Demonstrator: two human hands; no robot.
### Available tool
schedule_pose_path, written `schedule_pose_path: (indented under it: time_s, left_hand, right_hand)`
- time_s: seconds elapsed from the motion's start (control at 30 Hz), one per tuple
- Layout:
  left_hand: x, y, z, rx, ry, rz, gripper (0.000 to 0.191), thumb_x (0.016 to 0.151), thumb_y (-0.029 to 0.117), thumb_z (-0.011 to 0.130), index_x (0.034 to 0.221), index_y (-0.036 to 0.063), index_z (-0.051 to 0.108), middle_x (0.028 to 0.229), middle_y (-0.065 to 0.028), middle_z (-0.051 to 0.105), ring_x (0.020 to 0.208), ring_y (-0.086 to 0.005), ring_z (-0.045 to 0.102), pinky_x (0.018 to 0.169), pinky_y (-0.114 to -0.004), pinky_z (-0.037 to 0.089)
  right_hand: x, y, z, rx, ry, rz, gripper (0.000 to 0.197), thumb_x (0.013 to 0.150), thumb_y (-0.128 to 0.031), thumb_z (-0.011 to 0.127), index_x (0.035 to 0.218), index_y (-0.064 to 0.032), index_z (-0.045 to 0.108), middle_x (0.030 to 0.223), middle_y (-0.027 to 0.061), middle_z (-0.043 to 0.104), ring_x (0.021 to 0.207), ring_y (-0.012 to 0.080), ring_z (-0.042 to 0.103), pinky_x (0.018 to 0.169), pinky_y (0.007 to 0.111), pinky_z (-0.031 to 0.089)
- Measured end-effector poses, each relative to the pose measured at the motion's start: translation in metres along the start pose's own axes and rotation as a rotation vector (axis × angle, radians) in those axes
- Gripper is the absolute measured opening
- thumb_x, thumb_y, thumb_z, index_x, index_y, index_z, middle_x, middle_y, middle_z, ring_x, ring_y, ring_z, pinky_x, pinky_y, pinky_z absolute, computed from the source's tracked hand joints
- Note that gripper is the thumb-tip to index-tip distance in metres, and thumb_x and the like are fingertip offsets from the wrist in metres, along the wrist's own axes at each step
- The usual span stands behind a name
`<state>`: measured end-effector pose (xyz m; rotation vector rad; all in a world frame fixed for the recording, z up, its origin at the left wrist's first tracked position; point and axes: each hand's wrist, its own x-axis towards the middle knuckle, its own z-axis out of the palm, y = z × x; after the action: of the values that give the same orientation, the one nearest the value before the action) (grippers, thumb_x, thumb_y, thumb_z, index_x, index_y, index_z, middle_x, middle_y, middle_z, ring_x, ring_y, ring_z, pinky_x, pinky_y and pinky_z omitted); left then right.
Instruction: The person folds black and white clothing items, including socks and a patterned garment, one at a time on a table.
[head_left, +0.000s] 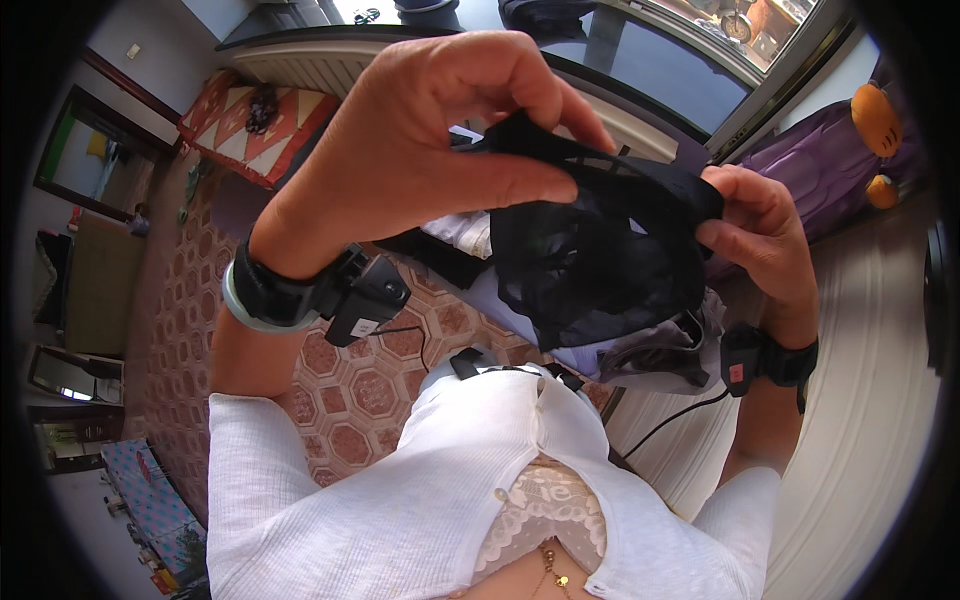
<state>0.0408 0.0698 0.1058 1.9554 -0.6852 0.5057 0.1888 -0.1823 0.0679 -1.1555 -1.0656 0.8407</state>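
A sheer black garment (600, 262) hangs stretched between my two hands, above a pile of clothes. My left hand (465, 135) pinches one end of its dark band between thumb and fingers. At the band's other end, my right hand (750, 225) grips the edge between thumb and fingers. Below and behind it lie a grey garment (675, 356), a white one (469, 232) and a black one (442, 255), on a pale lilac surface (495, 300) that is partly hidden. Each wrist wears a strapped camera device with a cable.
Beyond the hands stand a white radiator (322, 71) and a dark windowsill (660, 67) with dark folded cloth. A red and cream patterned cover (255, 127) lies at upper left. Purple fabric with orange plush shapes (874, 120) hangs at right, above a pale curtain-like surface (862, 337). Patterned floor tiles (352, 390) show below.
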Motion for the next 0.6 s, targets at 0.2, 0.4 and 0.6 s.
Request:
schedule_pose_path:
  time_s: [0.2, 0.4, 0.6]
  left_hand:
    - [-0.001, 0.003, -0.012, 0.935, 0.198, -0.093, 0.02, 0.064, -0.001, 0.071, 0.067, 0.0019, 0.052, 0.074, -0.0047, 0.061, 0.065, -0.0135, 0.056, 0.059, -0.023, 0.045]
    - [-0.008, -0.01, -0.024, 1.227, 0.252, -0.271, 0.021, 0.065, 0.013, 0.073, 0.056, 0.0057, 0.055, 0.084, -0.0004, 0.067, 0.092, -0.0221, 0.061, 0.076, -0.036, 0.049]
    - [-0.002, -0.007, -0.021, 1.035, 0.088, 0.111, 0.006, 0.069, 0.005, 0.066, 0.068, 0.0033, 0.061, 0.091, -0.0042, 0.066, 0.096, -0.0232, 0.06, 0.083, -0.036, 0.047]
  right_hand:
    - [-0.02, -0.04, -0.023, -0.356, 0.111, 0.104, 0.015, 0.079, -0.006, 0.066, 0.091, -0.0015, 0.059, 0.078, -0.0026, 0.055, 0.069, 0.0023, 0.051, 0.065, 0.014, 0.042]
    - [-0.047, -0.074, -0.041, -0.527, 0.172, 0.071, 0.016, 0.073, -0.013, 0.07, 0.082, -0.0021, 0.061, 0.07, -0.0027, 0.051, 0.06, 0.0034, 0.046, 0.056, 0.016, 0.036]
    - [-0.037, -0.071, -0.054, -1.449, 0.155, 0.623, 0.015, 0.074, -0.013, 0.06, 0.064, -0.0031, 0.053, 0.051, 0.0031, 0.043, 0.052, 0.0174, 0.048, 0.105, 0.05, 0.016]
